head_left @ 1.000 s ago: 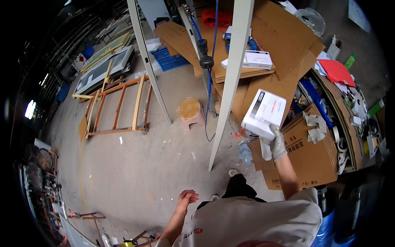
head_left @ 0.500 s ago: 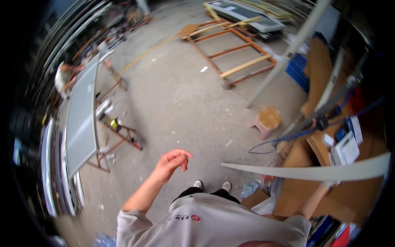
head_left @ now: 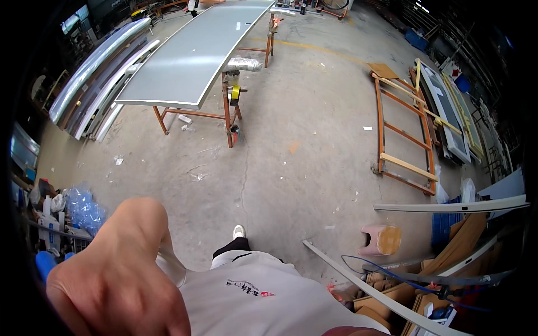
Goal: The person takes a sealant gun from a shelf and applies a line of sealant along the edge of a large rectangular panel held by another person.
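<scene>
My left hand (head_left: 120, 285) is raised very near at the lower left, its wrist sharply bent. The back and knuckles show, while the fingertips are hidden past the lower edge. My right hand is out of view. A long, thin, light-grey strip (head_left: 378, 294) slants from the floor beside my shirt to the lower right edge; whether my right hand holds it cannot be seen. Another pale strip (head_left: 448, 208), with a small dark slot, stretches in from the right rim.
A grey panel (head_left: 185, 50) rests on rusty trestles (head_left: 228, 112), left of centre. To the right are an orange metal frame (head_left: 384, 129), a pink stool (head_left: 375, 241) and cardboard (head_left: 459, 246). Long profiles (head_left: 106, 73) lie far left, above blue plastic wrap (head_left: 84, 207). A person stands beyond the panel.
My view has swung left, bringing the panel nearer the middle. My left hand has risen close to the camera. My right hand, earlier at the long strip, has left the view.
</scene>
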### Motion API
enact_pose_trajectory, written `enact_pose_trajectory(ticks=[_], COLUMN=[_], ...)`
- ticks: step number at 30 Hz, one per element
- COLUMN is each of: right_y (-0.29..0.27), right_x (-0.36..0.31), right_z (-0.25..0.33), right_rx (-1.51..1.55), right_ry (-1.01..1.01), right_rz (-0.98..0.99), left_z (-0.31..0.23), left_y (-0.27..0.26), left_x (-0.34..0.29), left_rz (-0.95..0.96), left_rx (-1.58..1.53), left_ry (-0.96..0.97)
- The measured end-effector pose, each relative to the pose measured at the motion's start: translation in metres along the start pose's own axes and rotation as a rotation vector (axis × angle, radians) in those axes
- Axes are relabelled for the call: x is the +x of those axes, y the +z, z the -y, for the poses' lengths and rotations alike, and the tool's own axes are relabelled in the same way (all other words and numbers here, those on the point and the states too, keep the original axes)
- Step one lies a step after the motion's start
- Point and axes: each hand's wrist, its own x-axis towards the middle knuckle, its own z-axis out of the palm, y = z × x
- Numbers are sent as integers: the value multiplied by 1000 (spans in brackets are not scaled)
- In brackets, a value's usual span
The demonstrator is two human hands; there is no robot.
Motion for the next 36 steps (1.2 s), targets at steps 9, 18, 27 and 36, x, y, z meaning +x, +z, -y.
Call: enact_pose_trajectory(ticks=[9,18,27,36], right_y=[41,135,308,577], right_x=[73,152,387,276], right_z=[160,327,635,841], right_rx=[-133,-925,-1257,-685], right_ry=[25,26,-378,-1237], right_rz=[-98,310,309,702], left_z=[-122,-169,-148,-50], left_y=[-60,-129,-314,-346], left_x=[-117,-209,-267,-372], left_rz=[-132,-119,-567,-1165], left_rx=[99,522,874,948], left_ry=[223,-74,-939,-2009])
